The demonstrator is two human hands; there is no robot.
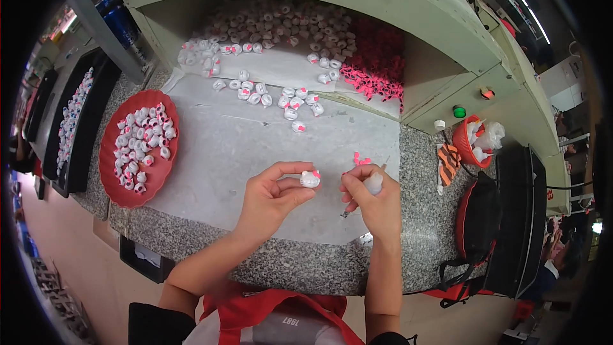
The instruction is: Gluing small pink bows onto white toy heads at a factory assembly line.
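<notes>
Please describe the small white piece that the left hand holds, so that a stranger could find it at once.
Start at the pale sheet covering the granite worktop. Near its front edge, the left hand pinches a small white piece beside the right hand. Unlike the similar pieces on the red tray, it is lifted between fingers.

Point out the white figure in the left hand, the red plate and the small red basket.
white figure [310, 179], head view, its rounded body.
red plate [110, 172], head view, bare left rim.
small red basket [461, 144], head view, left wall.
</notes>
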